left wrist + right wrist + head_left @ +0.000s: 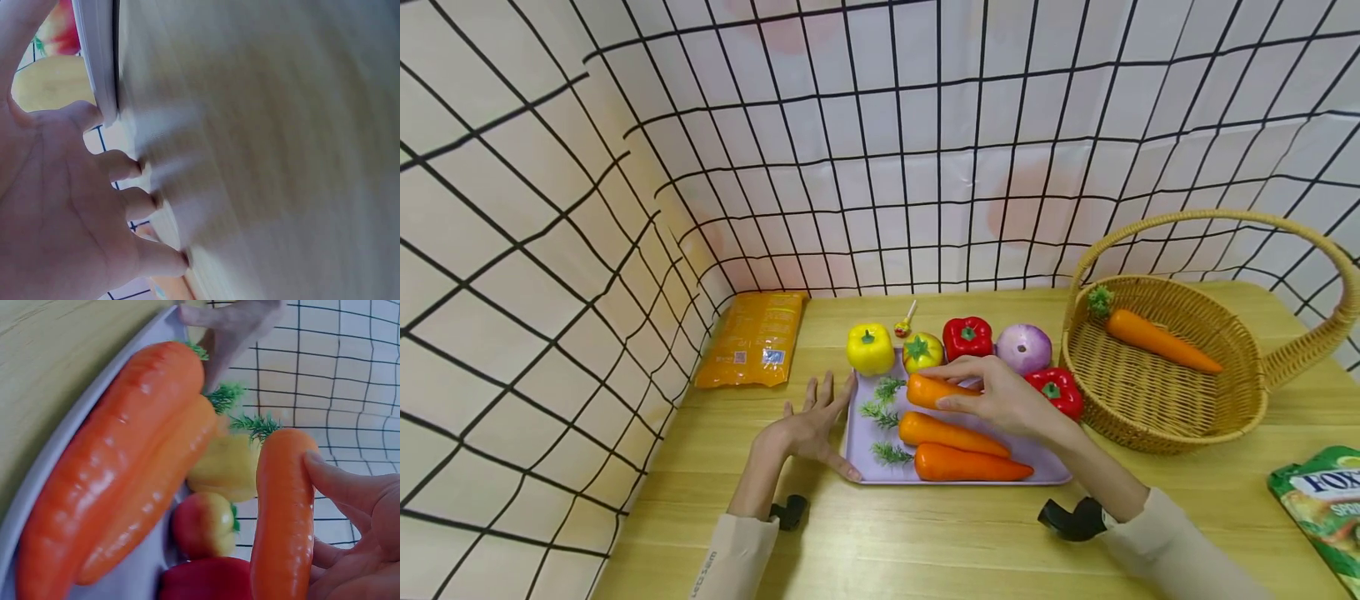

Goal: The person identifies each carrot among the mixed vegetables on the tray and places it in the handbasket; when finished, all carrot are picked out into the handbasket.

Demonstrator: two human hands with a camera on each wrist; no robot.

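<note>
My right hand (1003, 398) pinches a carrot (931, 391) between thumb and fingers above the lilac tray (880, 477); in the right wrist view this carrot (284, 512) shows up close, its green top pointing away. Two more carrots (951, 433) (970, 463) lie side by side on the tray, tops to the left. At the tray's left edge, my left hand (811, 429) is spread, thumb and forefinger by the rim and the other fingertips on the table. Its palm (62, 206) fills the left of the left wrist view.
A wicker basket (1093, 408) at the right holds another carrot (1161, 340). Around the tray's back and right sit a yellow pepper (870, 350), a yellow-red fruit (922, 353), red peppers (967, 337) (1058, 393) and an onion (1024, 348). Behind lies a lollipop (905, 321); packets (756, 337) (1326, 500) flank them.
</note>
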